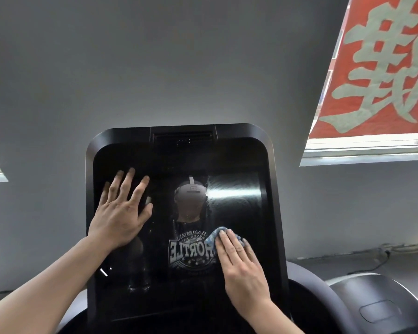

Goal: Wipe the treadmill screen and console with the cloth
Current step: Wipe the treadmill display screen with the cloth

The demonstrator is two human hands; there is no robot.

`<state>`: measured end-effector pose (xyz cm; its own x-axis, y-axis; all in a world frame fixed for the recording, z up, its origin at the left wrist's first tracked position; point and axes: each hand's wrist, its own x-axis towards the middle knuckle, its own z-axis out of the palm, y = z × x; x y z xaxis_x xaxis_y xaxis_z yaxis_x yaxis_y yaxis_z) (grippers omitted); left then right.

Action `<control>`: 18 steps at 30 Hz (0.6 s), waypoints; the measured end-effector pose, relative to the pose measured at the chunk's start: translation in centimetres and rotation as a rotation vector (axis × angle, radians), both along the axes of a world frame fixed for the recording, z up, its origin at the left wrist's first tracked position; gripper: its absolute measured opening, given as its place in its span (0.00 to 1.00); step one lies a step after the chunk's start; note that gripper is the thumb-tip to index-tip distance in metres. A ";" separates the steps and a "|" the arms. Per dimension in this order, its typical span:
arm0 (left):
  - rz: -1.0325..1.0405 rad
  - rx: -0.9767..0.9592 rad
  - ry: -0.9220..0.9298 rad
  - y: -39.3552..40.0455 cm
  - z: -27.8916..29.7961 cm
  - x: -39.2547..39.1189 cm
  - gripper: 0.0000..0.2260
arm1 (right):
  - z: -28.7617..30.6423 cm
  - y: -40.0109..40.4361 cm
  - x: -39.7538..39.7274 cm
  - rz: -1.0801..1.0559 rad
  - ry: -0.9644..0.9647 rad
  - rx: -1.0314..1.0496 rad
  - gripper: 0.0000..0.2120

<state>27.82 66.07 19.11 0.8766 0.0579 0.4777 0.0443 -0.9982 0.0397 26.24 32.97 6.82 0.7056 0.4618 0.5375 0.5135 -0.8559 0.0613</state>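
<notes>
While I brace my left hand flat on the left half of the treadmill screen, fingers spread and holding nothing, it could leave fresh prints on the dark glass. Right of centre, my right hand lies flat with straight fingers, pressing the blue cloth onto the lower right of the screen; its grip encloses nothing. Pinned only by pressure, the cloth may slide free or bunch, I judge. Streaks show upper right; the console below looks untouched.
</notes>
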 end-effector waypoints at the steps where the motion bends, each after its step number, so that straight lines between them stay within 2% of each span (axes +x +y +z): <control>1: 0.001 0.004 0.003 0.1 0.0 -0.1 0.34 | 0.2 -0.9 0.6 -0.044 0.012 0.035 0.34; 4: 0.001 -0.003 0.004 -0.2 0.0 0.0 0.33 | 0.7 -0.9 0.6 -0.233 0.062 0.221 0.41; 5: 0.001 -0.005 0.004 -0.3 0.0 0.0 0.33 | 0.1 0.3 0.0 -0.213 0.070 0.202 0.41; 7: 0.001 0.002 0.001 -0.2 0.0 0.1 0.33 | -0.9 2.1 -1.6 -0.060 0.063 0.085 0.35; 9: -0.002 0.003 0.002 0.0 0.1 0.0 0.33 | -0.9 1.2 -1.5 0.008 0.050 -0.002 0.33; 12: 0.001 0.001 0.010 -0.1 0.2 -0.2 0.33 | -0.4 -1.1 0.0 -0.153 0.068 0.117 0.36; 14: 0.005 -0.004 0.013 -0.3 0.1 -0.1 0.33 | -0.7 0.5 -0.8 -0.226 0.094 0.186 0.36; 18: 0.000 -0.005 0.006 -0.2 0.2 -0.1 0.33 | -1.3 2.3 -2.5 -0.012 0.066 0.053 0.32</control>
